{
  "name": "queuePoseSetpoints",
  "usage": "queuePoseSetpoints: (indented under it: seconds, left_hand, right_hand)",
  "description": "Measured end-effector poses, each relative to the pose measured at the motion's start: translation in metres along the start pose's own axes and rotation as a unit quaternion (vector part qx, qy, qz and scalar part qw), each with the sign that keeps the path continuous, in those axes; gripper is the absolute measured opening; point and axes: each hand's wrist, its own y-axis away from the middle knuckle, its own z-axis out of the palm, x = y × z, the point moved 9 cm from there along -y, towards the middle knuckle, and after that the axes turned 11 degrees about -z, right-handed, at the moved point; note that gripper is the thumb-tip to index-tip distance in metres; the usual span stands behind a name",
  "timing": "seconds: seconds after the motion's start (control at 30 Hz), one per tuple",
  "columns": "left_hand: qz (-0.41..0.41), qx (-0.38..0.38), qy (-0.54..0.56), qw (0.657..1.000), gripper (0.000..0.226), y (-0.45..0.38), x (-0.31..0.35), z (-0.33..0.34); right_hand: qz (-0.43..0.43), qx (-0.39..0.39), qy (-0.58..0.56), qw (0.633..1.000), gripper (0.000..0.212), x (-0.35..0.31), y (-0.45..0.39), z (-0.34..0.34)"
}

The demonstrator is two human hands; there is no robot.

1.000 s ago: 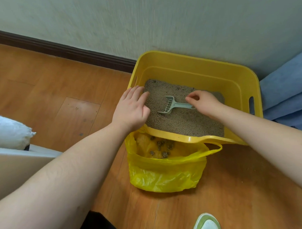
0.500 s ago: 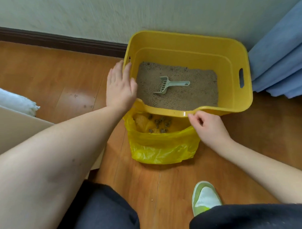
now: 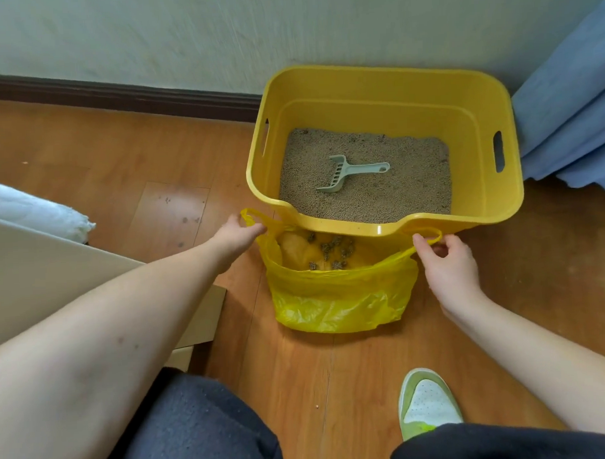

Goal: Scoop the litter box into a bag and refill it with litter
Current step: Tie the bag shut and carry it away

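A yellow plastic litter box (image 3: 392,85) stands against the wall, holding tan litter. A pale green slotted scoop (image 3: 350,172) lies on the litter, untouched. In front of the box sits an open yellow plastic bag (image 3: 337,296) with several dark clumps inside. My left hand (image 3: 236,231) pinches the bag's left handle. My right hand (image 3: 446,262) holds the bag's right handle loop at the box's front rim.
A blue curtain (image 3: 571,110) hangs at the right of the box. A beige cardboard box (image 3: 38,273) with a white sack (image 3: 29,211) behind it stands at the left. My green-and-white shoe (image 3: 425,400) rests on the wooden floor below the bag.
My right hand let go of the scoop, which now lies on the litter. Both hands left the box and took hold of the bag's two handles.
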Motion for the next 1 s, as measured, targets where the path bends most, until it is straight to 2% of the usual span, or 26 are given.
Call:
queuePoseSetpoints:
  seconds: [0.07, 0.13, 0.17, 0.27, 0.37, 0.53, 0.67, 0.73, 0.87, 1.0]
  left_hand:
    - [0.03, -0.008, -0.002, 1.0, 0.047, -0.005, 0.002, -0.001]
    - [0.054, 0.024, -0.003, 0.998, 0.017, -0.007, 0.006, -0.01]
    - [0.057, 0.038, 0.006, 0.998, 0.012, -0.006, 0.006, -0.014]
    - [0.058, 0.053, 0.002, 0.997, 0.011, 0.009, -0.003, -0.012]
    - [0.043, 0.064, -0.07, 0.995, 0.012, 0.03, -0.032, 0.004]
    - [0.031, 0.061, -0.115, 0.991, 0.003, 0.074, -0.068, 0.032]
    - [0.055, 0.032, -0.119, 0.991, 0.011, 0.115, -0.068, 0.049]
    - [0.062, 0.037, -0.098, 0.993, 0.016, 0.134, -0.062, 0.049]
    - [0.09, 0.064, -0.056, 0.992, 0.024, 0.178, -0.039, 0.033]
    - [0.113, 0.046, -0.029, 0.992, 0.022, 0.226, -0.016, 0.008]
  right_hand:
    - [-0.014, -0.002, 0.01, 1.0, 0.032, -0.002, -0.005, 0.003]
    - [-0.026, -0.007, 0.008, 1.0, 0.031, -0.004, -0.005, 0.006]
    - [-0.025, -0.013, 0.003, 1.0, 0.032, -0.005, -0.003, 0.009]
    - [-0.009, -0.028, -0.004, 1.0, 0.029, -0.004, 0.011, 0.016]
    - [-0.048, -0.066, 0.06, 0.995, 0.029, -0.007, 0.035, 0.024]
    - [-0.029, -0.199, 0.138, 0.97, 0.034, 0.003, 0.074, 0.028]
    - [0.032, -0.318, 0.175, 0.931, 0.031, -0.007, 0.099, 0.034]
    - [0.038, -0.313, 0.159, 0.935, 0.031, -0.026, 0.102, 0.029]
    - [0.016, -0.257, 0.136, 0.957, 0.027, -0.072, 0.107, 0.0]
    - [-0.028, -0.234, 0.112, 0.965, 0.027, -0.121, 0.117, -0.042]
